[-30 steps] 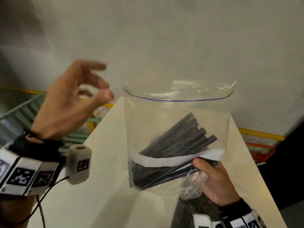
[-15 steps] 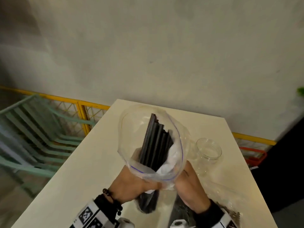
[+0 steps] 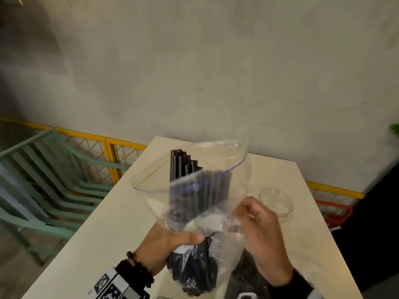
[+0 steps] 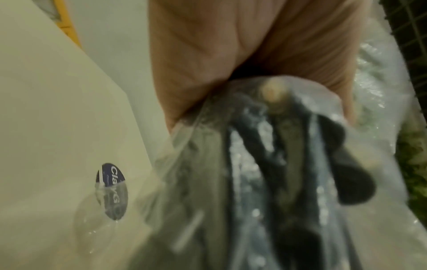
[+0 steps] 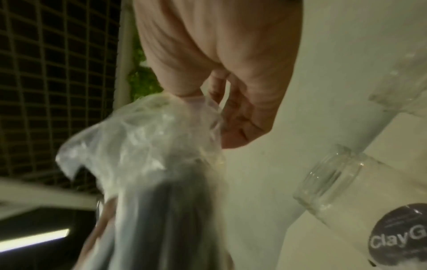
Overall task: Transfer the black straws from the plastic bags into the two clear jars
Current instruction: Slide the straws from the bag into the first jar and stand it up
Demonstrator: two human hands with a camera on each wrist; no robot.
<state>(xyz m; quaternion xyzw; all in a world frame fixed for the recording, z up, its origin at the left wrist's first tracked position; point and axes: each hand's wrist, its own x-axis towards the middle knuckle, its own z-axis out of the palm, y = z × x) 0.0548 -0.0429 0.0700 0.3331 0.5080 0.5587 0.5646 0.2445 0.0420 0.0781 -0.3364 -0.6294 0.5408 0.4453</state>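
Clear plastic bag [image 3: 194, 201] of black straws [image 3: 183, 167] is held upright above the table, mouth open at top, straw tips poking out past the folded front lip. Left hand [image 3: 170, 240] has fingers and thumb wrapped tight round the bag's middle, squeezing the straw bundle through the film. Right hand [image 3: 259, 231] has fingers curled, pinching loose film on the bag's right side. Bag bottom hangs below both hands, bunched and dark.

Cream table [image 3: 86, 244] underneath, narrow, running away to a grey plaster wall [image 3: 216, 61]. One clear jar [image 3: 276, 203] stands open just right of the right hand. More crumpled plastic lies on the table under the right forearm. Yellow mesh railing [image 3: 108, 152] and green slatted chairs [image 3: 43, 186] off to the left; something red low on the right.

Left wrist view, blurred: palm clamped on the film, dark straws [image 4: 265, 164] fanning out below, plus a jar [image 4: 101, 204] with a dark round label that the head view lacks. Right wrist view: thumb and fingers nipping a film fold [image 5: 184, 118], a labelled jar [image 5: 358, 201] near it, a dark wire grid [image 5: 57, 82] and green leaves behind.
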